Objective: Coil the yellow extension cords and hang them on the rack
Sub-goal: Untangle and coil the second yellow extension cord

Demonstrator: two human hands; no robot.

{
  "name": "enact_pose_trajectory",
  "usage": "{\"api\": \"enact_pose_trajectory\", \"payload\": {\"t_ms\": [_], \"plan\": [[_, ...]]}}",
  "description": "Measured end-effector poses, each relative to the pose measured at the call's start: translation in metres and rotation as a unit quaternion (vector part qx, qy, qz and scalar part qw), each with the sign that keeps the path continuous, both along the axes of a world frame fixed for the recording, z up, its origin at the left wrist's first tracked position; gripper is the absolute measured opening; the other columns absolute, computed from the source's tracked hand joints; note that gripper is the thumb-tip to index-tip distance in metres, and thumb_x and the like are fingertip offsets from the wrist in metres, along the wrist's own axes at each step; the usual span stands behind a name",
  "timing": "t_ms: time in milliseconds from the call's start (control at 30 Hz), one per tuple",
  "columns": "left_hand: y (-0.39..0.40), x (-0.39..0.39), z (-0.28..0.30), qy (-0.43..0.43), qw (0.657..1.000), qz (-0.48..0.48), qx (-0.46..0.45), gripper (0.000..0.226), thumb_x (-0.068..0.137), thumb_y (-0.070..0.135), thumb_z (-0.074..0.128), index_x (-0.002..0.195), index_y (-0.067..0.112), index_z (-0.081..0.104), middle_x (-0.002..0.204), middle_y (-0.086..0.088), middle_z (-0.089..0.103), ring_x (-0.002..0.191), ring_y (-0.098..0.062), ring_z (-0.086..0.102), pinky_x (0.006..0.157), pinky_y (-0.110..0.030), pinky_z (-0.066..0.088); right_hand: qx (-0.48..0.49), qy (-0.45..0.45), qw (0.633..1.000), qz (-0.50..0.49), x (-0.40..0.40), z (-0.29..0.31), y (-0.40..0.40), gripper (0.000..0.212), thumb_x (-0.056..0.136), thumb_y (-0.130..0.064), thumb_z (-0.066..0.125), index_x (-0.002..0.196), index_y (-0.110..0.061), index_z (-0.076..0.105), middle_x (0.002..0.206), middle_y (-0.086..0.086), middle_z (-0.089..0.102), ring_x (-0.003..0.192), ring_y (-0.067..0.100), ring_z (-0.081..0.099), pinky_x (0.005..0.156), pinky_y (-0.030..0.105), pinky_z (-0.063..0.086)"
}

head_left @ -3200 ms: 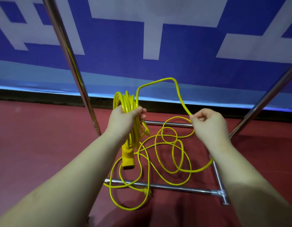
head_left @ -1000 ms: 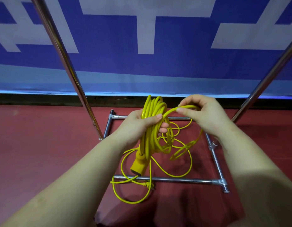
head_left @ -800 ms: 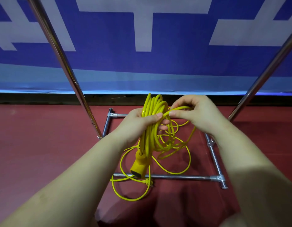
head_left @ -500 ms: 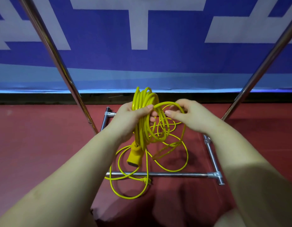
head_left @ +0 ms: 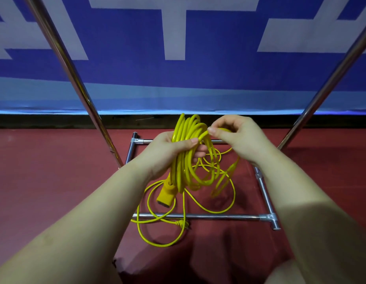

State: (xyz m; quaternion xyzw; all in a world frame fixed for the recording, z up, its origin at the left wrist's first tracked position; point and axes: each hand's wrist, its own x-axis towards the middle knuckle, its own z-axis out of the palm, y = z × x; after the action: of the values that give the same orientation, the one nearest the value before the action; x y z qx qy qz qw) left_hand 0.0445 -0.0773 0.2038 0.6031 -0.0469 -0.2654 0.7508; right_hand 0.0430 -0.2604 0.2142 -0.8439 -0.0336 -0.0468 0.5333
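Note:
My left hand (head_left: 167, 152) grips a bundle of yellow extension cord loops (head_left: 188, 160), held upright. The cord's yellow socket end (head_left: 166, 194) dangles below that hand. My right hand (head_left: 237, 138) pinches a strand of the same cord at the top of the bundle, right beside my left thumb. The loose rest of the cord (head_left: 219, 210) trails in loops on the red floor, and its plug end (head_left: 181, 223) lies by the rack's front bar. The chrome rack (head_left: 198, 216) stands before me; only its base and two slanted posts show.
The rack's left post (head_left: 75, 83) and right post (head_left: 325, 87) rise on either side of my hands. A blue and white banner (head_left: 178, 58) covers the wall behind. Red floor (head_left: 44, 171) spreads around the rack's base.
My right hand came in from the right and laid another loop onto the bundle in my left hand. Less cord lies on the floor. The bundle has risen slightly.

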Motion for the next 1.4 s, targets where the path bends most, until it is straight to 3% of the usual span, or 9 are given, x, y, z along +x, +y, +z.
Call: {"api": "enact_pose_trajectory", "payload": {"t_ms": [167,367,467,633,800,900,967,1133,1400], "plan": [[0.001,0.000,0.002,-0.004,1.000,-0.001,0.008,0.010,0.085,0.004,0.059,0.091,0.005,0.066,0.079,-0.009,0.073,0.066,-0.016,0.069,0.065,-0.027,0.058,0.019,-0.011,1.000,-0.019,-0.002,0.002,0.006,0.015,0.076,-0.022,0.076,0.075,-0.025,0.061,0.080,0.011,0.066,0.079,0.029,0.064,0.077,0.038,0.051],[-0.003,-0.003,0.002,-0.007,0.998,-0.021,0.053,0.009,0.081,-0.007,0.063,0.078,0.000,0.066,0.070,-0.011,0.070,0.059,-0.017,0.066,0.059,-0.026,0.057,0.017,-0.032,0.998,-0.058,-0.006,0.005,0.007,0.031,0.066,-0.020,0.083,0.073,-0.024,0.053,0.066,-0.005,0.053,0.057,0.006,0.048,0.056,0.016,0.041],[-0.005,-0.001,0.001,-0.017,0.997,0.009,0.079,0.011,0.083,-0.005,0.061,0.075,0.000,0.067,0.065,-0.009,0.068,0.054,-0.015,0.063,0.055,-0.025,0.055,-0.009,-0.034,0.998,-0.053,-0.006,0.004,0.005,0.026,0.070,-0.027,0.080,0.073,-0.025,0.054,0.067,-0.006,0.054,0.058,0.005,0.047,0.058,0.018,0.041],[-0.001,0.006,0.001,-0.012,0.992,0.115,0.043,0.012,0.086,0.000,0.059,0.075,0.000,0.065,0.056,-0.006,0.062,0.049,-0.015,0.057,0.050,-0.023,0.051,-0.270,0.171,0.947,0.035,-0.003,-0.017,-0.010,0.019,0.087,-0.038,0.062,0.082,-0.022,0.054,0.080,-0.002,0.059,0.074,0.014,0.053,0.067,0.028,0.040],[0.006,0.013,0.000,-0.021,0.981,0.188,0.037,0.012,0.086,0.003,0.060,0.076,0.000,0.066,0.057,-0.005,0.064,0.052,-0.014,0.060,0.052,-0.023,0.052,-0.299,0.261,0.915,0.069,-0.005,-0.026,-0.011,0.011,0.091,-0.025,0.057,0.093,-0.016,0.062,0.096,0.006,0.069,0.089,0.020,0.063,0.085,0.031,0.048],[0.009,0.017,-0.003,-0.027,0.978,0.204,0.034,0.007,0.086,0.001,0.062,0.080,0.000,0.065,0.062,-0.003,0.068,0.057,-0.011,0.065,0.056,-0.022,0.054,-0.214,0.234,0.948,0.041,-0.001,-0.019,-0.010,0.014,0.093,-0.022,0.055,0.083,-0.015,0.061,0.089,0.008,0.072,0.074,0.023,0.068,0.074,0.035,0.054],[0.011,0.019,-0.004,-0.019,0.981,0.189,0.037,0.002,0.083,0.000,0.065,0.082,0.001,0.066,0.065,-0.005,0.070,0.059,-0.013,0.067,0.056,-0.024,0.054,-0.068,0.225,0.972,0.005,0.000,-0.009,-0.009,0.015,0.095,-0.018,0.053,0.083,-0.012,0.058,0.080,0.007,0.069,0.058,0.013,0.065,0.056,0.024,0.054],[0.007,0.017,-0.004,0.013,0.990,0.122,0.066,0.011,0.079,0.001,0.070,0.089,0.005,0.067,0.064,-0.008,0.065,0.056,-0.017,0.063,0.056,-0.033,0.056,0.190,0.192,0.961,-0.055,-0.003,0.014,-0.005,0.016,0.095,-0.019,0.051,0.084,-0.010,0.058,0.064,0.001,0.069,0.044,0.005,0.061,0.046,0.014,0.051],[-0.003,0.007,-0.004,0.021,0.997,0.050,0.060,0.004,0.080,0.005,0.070,0.081,0.008,0.068,0.062,-0.006,0.063,0.053,-0.015,0.061,0.051,-0.030,0.054,0.198,0.147,0.965,-0.086,-0.004,0.013,0.002,0.013,0.092,-0.018,0.058,0.080,-0.012,0.058,0.069,0.004,0.068,0.042,0.005,0.060,0.044,0.014,0.050]]}}
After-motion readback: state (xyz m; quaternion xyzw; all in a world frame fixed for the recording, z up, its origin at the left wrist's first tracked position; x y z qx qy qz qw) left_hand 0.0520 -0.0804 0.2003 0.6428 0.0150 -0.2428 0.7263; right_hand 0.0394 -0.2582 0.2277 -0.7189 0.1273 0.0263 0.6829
